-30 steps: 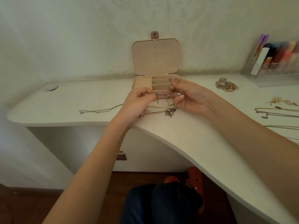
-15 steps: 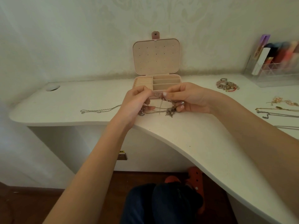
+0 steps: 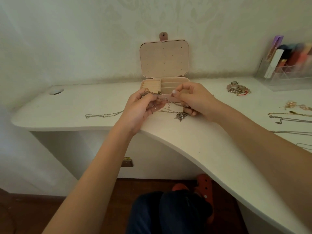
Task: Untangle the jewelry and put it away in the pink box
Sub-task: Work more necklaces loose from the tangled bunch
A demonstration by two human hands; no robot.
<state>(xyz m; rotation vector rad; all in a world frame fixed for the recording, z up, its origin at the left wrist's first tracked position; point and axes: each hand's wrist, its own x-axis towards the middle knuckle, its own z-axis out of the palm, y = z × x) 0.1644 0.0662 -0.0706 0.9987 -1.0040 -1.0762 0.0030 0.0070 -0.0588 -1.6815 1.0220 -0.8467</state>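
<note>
1. The left hand (image 3: pixel 141 108) is raised just above the surface (image 3: pixel 194 142), its fingers curled round a bunch of thin chains, the tangled jewelry (image 3: pixel 166 105), with a small clasp sticking up over its fingertips.
2. The right hand (image 3: pixel 194 98) sits just right of the left hand, thumb and forefinger pinching a strand of the same tangle; its lower fingers curl round further strands.
3. The tangled jewelry stretches between the two hands, in front of the near wall of the pink box (image 3: pixel 170 83). A star-shaped pendant (image 3: pixel 181 115) hangs from it and lies on the surface below the right hand.
4. The pink box stands at the far side of the surface, against the wall, with its lid upright and open. The lid's inner face is dotted with small holes; the base shows a ridged section on the left and slotted compartments on the right.
5. A single silver chain (image 3: pixel 103 114) lies stretched out on the surface to the left of the hands, well apart from the box.
6. To the far right sits a heap of beaded bracelets (image 3: pixel 238 89). Beyond it stands a clear organizer (image 3: pixel 287 73) holding coloured items, blurred.
7. Several more necklaces (image 3: pixel 290 118) lie spread along the right edge of the surface.
</note>
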